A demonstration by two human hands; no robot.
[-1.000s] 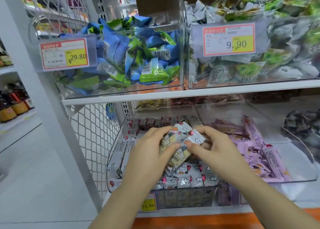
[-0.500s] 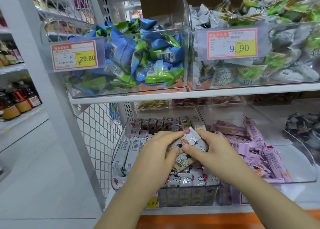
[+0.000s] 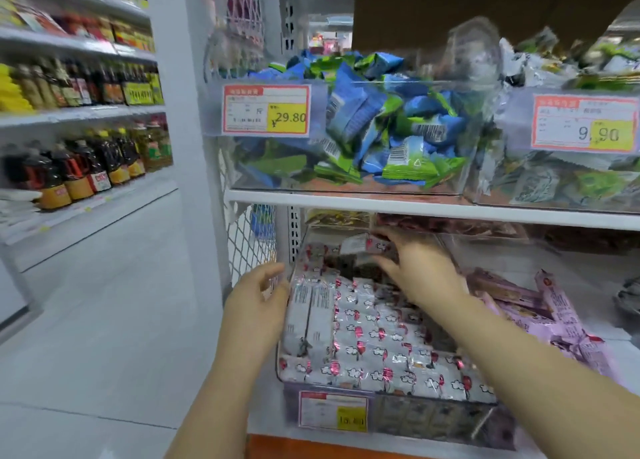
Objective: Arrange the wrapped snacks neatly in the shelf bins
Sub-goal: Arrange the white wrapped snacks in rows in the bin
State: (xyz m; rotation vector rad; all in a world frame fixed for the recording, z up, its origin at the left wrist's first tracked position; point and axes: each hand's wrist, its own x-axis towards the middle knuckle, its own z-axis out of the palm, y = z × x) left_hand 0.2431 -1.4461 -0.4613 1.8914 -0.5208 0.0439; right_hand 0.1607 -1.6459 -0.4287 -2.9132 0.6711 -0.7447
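Hands at the lower clear bin, both blurred by motion.

Our right hand reaches deep into the clear bin, fingers pinching a white wrapped snack at the back; our left hand rests spread against the bin's left wall, holding nothing. White snacks lie in rows inside. We cannot read the bin's price tag; purple snacks beside are partly cut off.

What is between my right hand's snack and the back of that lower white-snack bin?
Nothing visible. The right hand holds a white wrapped snack already over the back rows of the clear bin, under the upper shelf. The left hand rests outside the bin's left wall.
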